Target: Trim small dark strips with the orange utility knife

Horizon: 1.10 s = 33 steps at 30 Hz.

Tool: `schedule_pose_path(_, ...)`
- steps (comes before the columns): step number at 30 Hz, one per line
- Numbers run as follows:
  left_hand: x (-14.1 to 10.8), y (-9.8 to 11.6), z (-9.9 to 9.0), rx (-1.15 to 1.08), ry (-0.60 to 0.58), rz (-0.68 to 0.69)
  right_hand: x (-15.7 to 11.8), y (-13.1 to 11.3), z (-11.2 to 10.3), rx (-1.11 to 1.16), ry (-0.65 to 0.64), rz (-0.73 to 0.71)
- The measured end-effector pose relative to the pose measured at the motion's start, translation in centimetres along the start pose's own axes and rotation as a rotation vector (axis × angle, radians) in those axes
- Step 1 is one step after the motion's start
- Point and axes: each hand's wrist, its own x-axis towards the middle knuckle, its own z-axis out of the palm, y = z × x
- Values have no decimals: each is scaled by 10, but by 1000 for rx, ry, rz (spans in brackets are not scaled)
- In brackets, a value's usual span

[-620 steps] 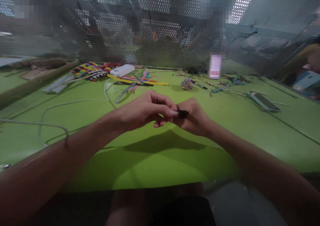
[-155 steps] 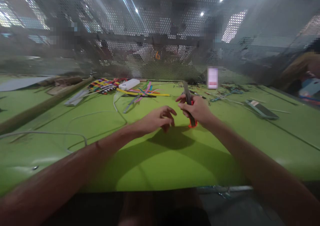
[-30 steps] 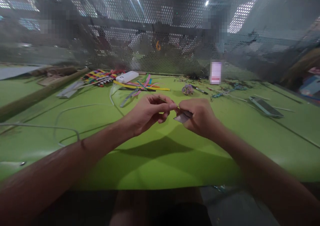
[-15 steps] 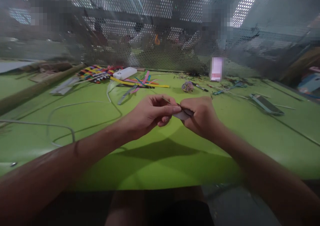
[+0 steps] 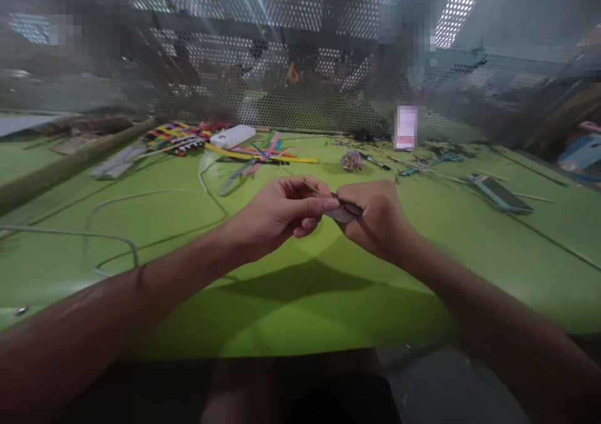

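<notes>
Above the near part of the green table (image 5: 300,324), my two hands meet. My left hand (image 5: 275,220) is closed, its thumb pressed against the fingers on a thin strip (image 5: 310,186) whose end sticks up behind them. Curled into a fist, my right hand (image 5: 375,217) grips a small flat grey piece (image 5: 339,215) with a dark part against the palm. This piece reaches to my left thumb tip; its kind cannot be made out, as the fingers cover most of it.
Behind my hands lie colourful strips (image 5: 267,155), a white power bank (image 5: 233,136) with a cable (image 5: 141,193), a woven piece (image 5: 173,137), a ball of coloured strands (image 5: 351,161) and a pen (image 5: 375,161). At right rests a phone-like slab (image 5: 500,193); a lit phone (image 5: 406,126) stands before a perforated metal panel (image 5: 300,108).
Both hands keep nearly the same pose and hold. The whole view has shifted very slightly.
</notes>
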Motion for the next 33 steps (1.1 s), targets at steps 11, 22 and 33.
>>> schedule_pose_path(11,0,-1,-1,-12,-7,8,0,1,2,13,2,13)
schedule_pose_path(22,1,-1,-4,1,-7,-24,-1,-1,-1,-44,-68,33)
schedule_pose_path(33,0,-1,-4,48,23,-34,-2,-4,-4,-54,-112,50)
